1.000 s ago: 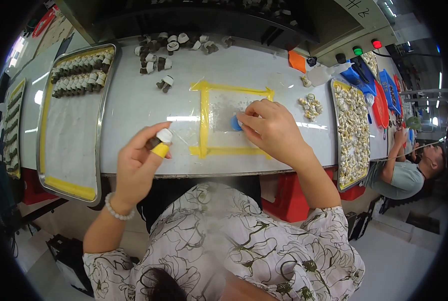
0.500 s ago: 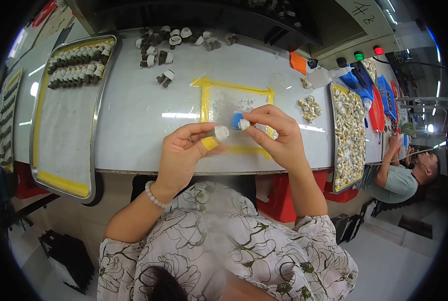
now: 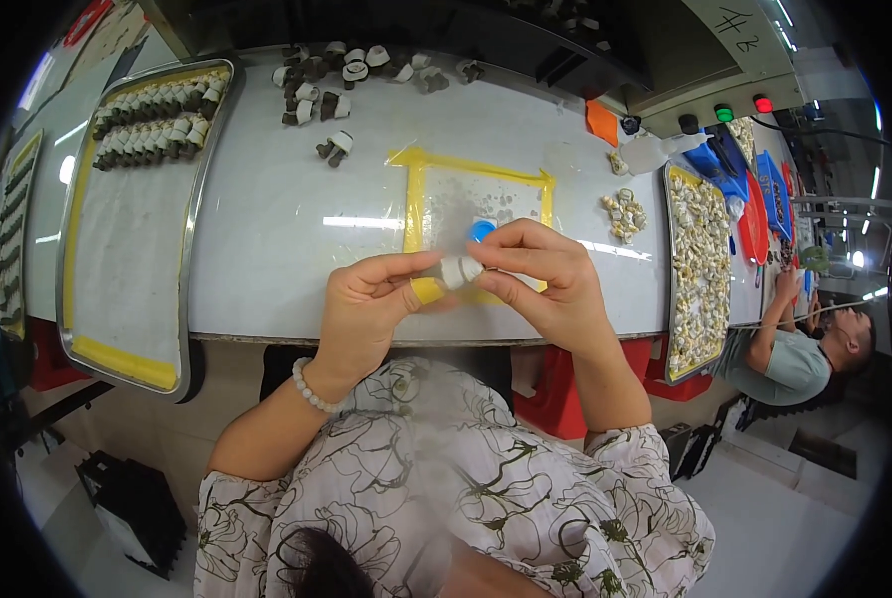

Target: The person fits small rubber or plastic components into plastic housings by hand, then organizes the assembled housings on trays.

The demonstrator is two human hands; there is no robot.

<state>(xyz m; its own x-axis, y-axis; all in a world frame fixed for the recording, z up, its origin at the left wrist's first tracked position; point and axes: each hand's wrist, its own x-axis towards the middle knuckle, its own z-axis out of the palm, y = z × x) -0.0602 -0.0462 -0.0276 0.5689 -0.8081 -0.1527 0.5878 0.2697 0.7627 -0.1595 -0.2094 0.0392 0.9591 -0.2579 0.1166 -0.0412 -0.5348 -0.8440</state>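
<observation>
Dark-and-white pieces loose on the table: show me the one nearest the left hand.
The lone piece, just left of the tape's upper-left corner; the other pieces lie farther from the left hand.

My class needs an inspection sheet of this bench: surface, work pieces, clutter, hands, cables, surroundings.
Surface: pale tabletop; yellow tape frame around a blue disc.
Work pieces: larger white piece and small white piece, held close together; contact unclear.
Clutter: loose dark-and-white pieces toward the far edge; squeeze bottle at right.
Hands: left hand grips the larger white piece; right hand pinches the small white piece.
Cables: dark cable at upper right.
Surroundings: left tray, right tray; co-worker at far right.
</observation>
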